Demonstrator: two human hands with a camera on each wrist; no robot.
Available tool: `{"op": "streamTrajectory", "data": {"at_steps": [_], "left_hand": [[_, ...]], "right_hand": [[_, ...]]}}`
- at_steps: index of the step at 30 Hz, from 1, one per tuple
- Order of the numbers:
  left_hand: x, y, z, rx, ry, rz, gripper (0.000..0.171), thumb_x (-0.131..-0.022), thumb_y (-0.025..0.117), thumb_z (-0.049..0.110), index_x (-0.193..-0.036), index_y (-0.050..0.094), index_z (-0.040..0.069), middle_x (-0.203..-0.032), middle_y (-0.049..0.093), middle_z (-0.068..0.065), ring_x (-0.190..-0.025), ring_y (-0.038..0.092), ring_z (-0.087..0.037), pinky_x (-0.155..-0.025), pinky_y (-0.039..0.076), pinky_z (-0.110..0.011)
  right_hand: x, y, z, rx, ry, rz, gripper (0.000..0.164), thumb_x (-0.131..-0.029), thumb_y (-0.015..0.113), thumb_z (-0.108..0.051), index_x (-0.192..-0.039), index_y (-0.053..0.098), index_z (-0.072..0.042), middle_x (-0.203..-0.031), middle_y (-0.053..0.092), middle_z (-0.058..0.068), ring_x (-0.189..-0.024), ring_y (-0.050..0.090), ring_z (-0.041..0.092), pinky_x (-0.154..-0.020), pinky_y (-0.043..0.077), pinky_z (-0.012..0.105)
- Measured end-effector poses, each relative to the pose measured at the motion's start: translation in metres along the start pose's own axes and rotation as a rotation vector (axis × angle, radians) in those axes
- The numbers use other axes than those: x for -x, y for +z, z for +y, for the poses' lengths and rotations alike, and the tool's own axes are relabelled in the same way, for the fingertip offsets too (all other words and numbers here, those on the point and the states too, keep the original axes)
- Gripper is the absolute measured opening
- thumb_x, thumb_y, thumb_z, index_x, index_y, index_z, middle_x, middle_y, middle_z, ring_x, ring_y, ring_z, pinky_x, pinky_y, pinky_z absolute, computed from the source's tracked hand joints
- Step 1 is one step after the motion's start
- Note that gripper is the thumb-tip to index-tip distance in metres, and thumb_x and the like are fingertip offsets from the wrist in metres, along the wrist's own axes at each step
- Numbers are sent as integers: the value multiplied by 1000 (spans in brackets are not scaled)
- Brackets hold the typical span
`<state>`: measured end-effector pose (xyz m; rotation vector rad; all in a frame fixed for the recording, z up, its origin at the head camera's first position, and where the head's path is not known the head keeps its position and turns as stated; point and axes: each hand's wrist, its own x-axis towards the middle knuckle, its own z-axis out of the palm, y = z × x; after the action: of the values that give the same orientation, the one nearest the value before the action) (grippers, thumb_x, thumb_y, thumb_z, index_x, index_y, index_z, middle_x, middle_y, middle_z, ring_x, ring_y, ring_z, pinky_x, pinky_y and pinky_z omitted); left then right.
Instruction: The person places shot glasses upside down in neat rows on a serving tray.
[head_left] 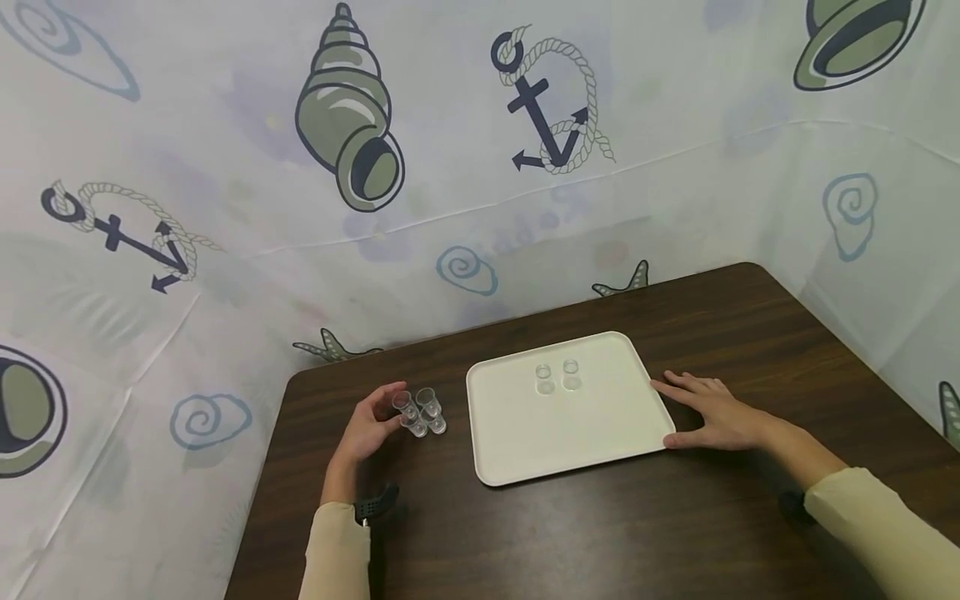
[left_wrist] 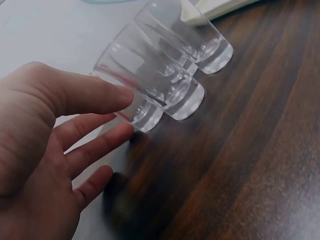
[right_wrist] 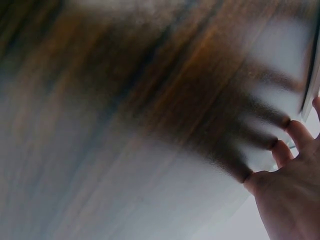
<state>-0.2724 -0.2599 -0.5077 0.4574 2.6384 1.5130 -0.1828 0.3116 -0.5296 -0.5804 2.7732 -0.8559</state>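
Observation:
Several clear shot glasses (head_left: 431, 408) stand close together on the dark table, left of a white tray (head_left: 570, 433). My left hand (head_left: 367, 429) is at their left side, thumb and forefinger around the nearest glass (left_wrist: 135, 75). In the left wrist view its thumb lies against that glass, and its other fingers are spread behind. Two more small clear glasses (head_left: 543, 379) stand near the tray's far edge. With fingers spread, my right hand (head_left: 720, 414) touches the tray's right edge, the thumb by the near corner. The right wrist view shows only part of this hand (right_wrist: 290, 195).
The brown wood-grain table (head_left: 600, 533) has a rounded far corner. White cloth (head_left: 450, 150) printed with shells and anchors hangs behind it and on both sides. Dark bands (head_left: 375, 504) are at both wrists.

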Motion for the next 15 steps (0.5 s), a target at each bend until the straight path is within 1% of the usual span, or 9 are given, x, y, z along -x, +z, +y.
{"op": "streamTrajectory", "data": {"at_steps": [5, 7, 9, 12, 15], "left_hand": [[-5, 3, -25, -1, -23, 14, 48, -83, 71, 1, -129, 56, 2, -117, 65, -12, -111, 58, -29, -95, 40, -50], [-6, 4, -28, -25, -36, 23, 47, -84, 72, 4, -128, 57, 4, -117, 65, -9, -110, 58, -25, -95, 40, -46], [-5, 5, -27, -40, -38, 33, 45, -84, 72, 4, -127, 58, 4, -117, 65, -8, -110, 58, -25, -94, 41, -44], [-2, 5, -17, -50, -29, 41, 43, -83, 71, 2, -125, 59, 2, -116, 65, -12, -109, 58, -29, -91, 43, -46], [2, 5, -4, -31, -20, 46, 41, -83, 70, -1, -123, 59, -2, -116, 65, -17, -108, 58, -34, -89, 44, -49]], "right_hand": [[0, 0, 0, -3, 1, 3, 92, -78, 71, -54, -150, 31, -14, -154, 21, 22, -138, 15, 49, -103, 5, 68], [1, 0, 0, -1, -2, 7, 92, -78, 71, -54, -150, 32, -13, -154, 21, 23, -138, 16, 50, -103, 6, 68], [1, 0, -1, 1, -4, 9, 92, -78, 71, -54, -150, 32, -13, -154, 22, 23, -138, 16, 49, -103, 6, 68], [1, -1, -2, 4, -8, 12, 91, -78, 71, -54, -150, 32, -13, -154, 22, 23, -138, 16, 49, -103, 6, 68], [1, -1, -3, 3, -13, 17, 91, -78, 71, -54, -150, 33, -13, -154, 23, 23, -137, 17, 49, -103, 7, 68]]}}
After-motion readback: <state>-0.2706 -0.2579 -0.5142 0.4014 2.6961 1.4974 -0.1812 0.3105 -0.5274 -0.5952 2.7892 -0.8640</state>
